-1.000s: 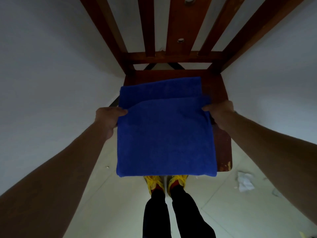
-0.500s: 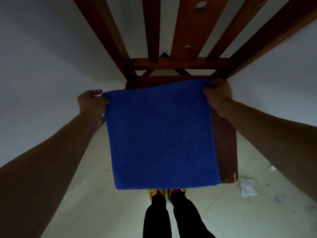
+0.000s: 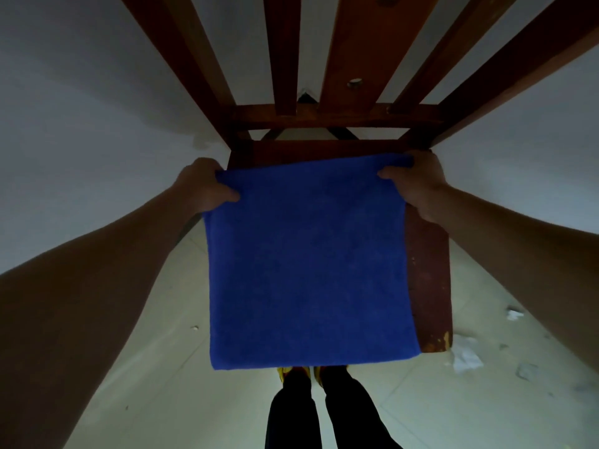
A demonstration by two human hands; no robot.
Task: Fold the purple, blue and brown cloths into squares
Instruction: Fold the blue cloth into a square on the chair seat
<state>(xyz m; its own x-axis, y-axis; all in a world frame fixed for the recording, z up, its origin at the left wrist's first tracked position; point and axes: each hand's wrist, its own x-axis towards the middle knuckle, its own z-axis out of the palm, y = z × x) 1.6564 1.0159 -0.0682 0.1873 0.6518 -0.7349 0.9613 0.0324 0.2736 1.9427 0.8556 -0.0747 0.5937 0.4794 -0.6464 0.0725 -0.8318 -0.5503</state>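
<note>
Blue cloth (image 3: 308, 264) lies spread flat as a near-square on the wooden chair seat (image 3: 428, 270), covering most of it. Only a strip of the seat shows along the right side, and a narrow band at the far edge. The left hand (image 3: 202, 184) pinches the far left corner: the thumb lies on top of the fabric, pointing inward, and the knuckles are bunched at the cloth's edge. The right hand (image 3: 418, 186) grips the far right corner the same way, thumb on top, with a small bulge of fabric gathered against the curled fingers. Both hands are closed on the cloth, not resting flat on it.

The fingers under each corner are hidden by the fabric, so how deep the grip goes cannot be told. How many layers the cloth has cannot be counted either, as only its top face shows. The left side of the seat is covered, and the cloth's left edge seems to run past it. The near edge reaches the seat's front or just beyond, and whether it hangs free is unclear.

The chair back slats (image 3: 285, 53) are cut off at the top of the frame. Below the cloth, yellow shoes (image 3: 293, 372) peep out, mostly hidden, above dark trouser legs (image 3: 291, 416) that the bottom edge cuts off. White paper scraps (image 3: 465, 354) lie on the pale floor (image 3: 162, 367) to the right. The light is dim and fine detail is lost.
</note>
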